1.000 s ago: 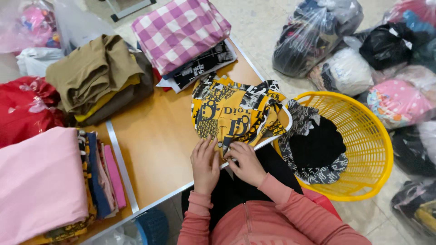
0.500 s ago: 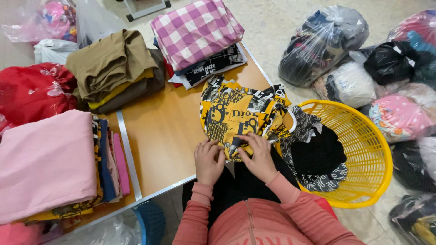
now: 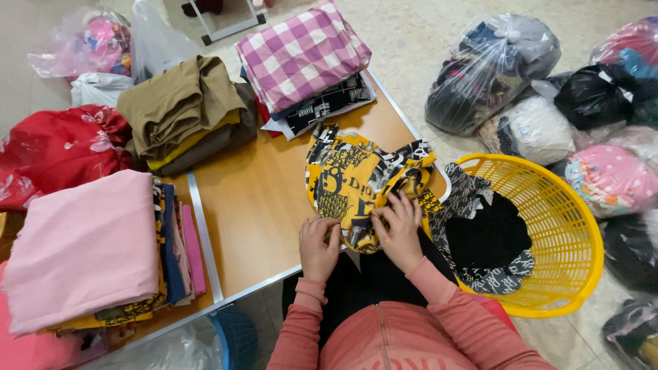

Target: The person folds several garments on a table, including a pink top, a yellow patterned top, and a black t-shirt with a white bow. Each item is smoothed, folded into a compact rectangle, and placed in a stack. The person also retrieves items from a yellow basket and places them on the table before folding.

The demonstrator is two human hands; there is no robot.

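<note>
Yellow-black printed garment (image 3: pixel 356 181): crumpled, partly flat on table's near-right edge, near end pinched w/ fingers.

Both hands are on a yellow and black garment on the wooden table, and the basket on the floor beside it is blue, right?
Not quite: the basket is yellow, not blue, as the head view shows. The rest holds: the left hand and right hand are on the yellow and black garment on the wooden table.
</note>
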